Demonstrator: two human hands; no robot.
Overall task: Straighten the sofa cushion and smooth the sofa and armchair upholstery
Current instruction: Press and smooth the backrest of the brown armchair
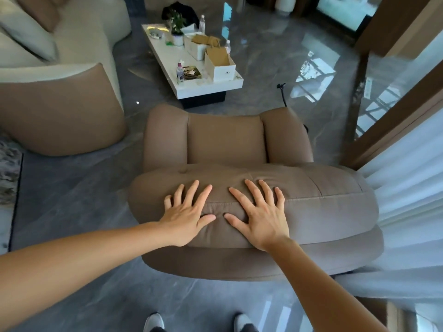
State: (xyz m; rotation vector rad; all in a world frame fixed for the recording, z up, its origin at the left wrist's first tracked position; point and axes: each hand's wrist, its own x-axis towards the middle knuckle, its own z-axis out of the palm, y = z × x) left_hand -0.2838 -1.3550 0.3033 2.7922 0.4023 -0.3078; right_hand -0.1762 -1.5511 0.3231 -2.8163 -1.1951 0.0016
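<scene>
A tan padded armchair (225, 140) stands right in front of me, seen from behind its backrest. My left hand (187, 214) and my right hand (259, 212) lie flat, side by side, on the top of the backrest (330, 204), fingers spread, holding nothing. The fabric is creased between the two thumbs. A cream sofa (79, 44) with a tan end panel (60, 111) stands at the upper left, and a pale cushion (26, 37) leans on it, tilted.
A white coffee table (167, 58) beyond the armchair carries boxes, bottles and a potted plant. White curtains (412, 188) hang at the right, touching the chair. The floor (72, 192) is glossy grey tile, with a rug edge (9, 171) at the left. My shoes (153, 322) show below.
</scene>
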